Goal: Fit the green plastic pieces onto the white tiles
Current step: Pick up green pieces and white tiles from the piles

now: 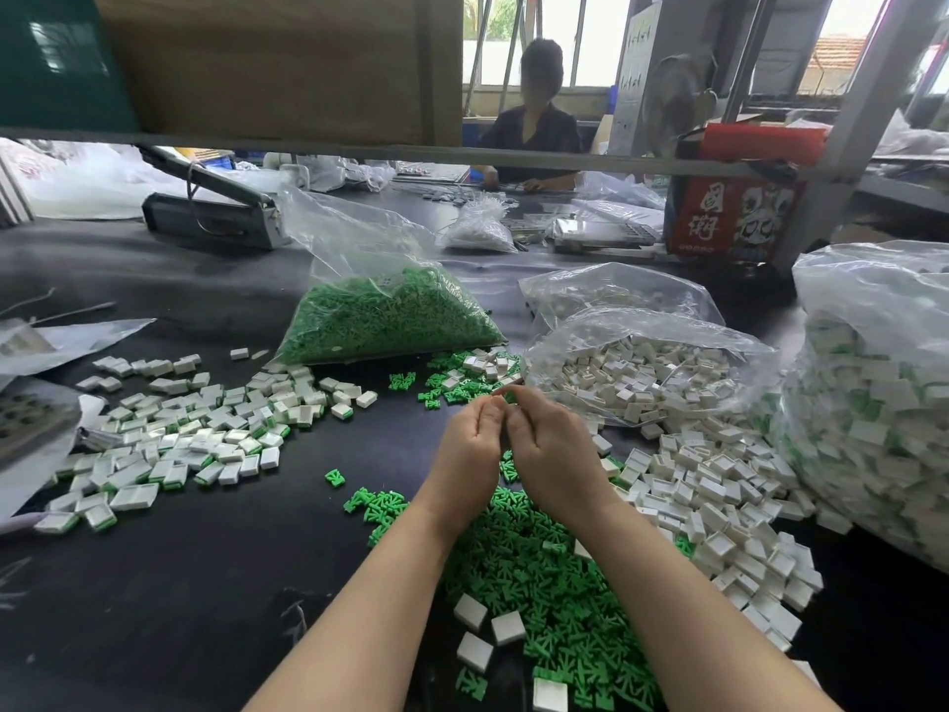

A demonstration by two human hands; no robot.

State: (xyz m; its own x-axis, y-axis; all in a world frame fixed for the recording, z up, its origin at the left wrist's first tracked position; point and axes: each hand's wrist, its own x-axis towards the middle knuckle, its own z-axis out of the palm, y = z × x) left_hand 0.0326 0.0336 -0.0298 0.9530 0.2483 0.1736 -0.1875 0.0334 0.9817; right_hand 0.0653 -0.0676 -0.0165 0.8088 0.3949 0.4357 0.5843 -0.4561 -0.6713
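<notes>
My left hand (470,449) and my right hand (552,449) are raised side by side over the black table (205,598), backs toward me. Their curled fingertips meet and pinch something small, which the fingers hide. Below my wrists lies a heap of loose green plastic pieces (539,573) with a few white tiles (493,629) on it. Loose white tiles (719,506) spread out to the right. A spread of tiles with green fitted in them (169,444) lies to the left.
At the back stand a clear bag of green pieces (390,316), an open bag of white tiles (642,372) and, far right, a big bag of fitted tiles (873,403). A sealing machine (215,213), a red box (734,213) and a seated person (534,120) are beyond.
</notes>
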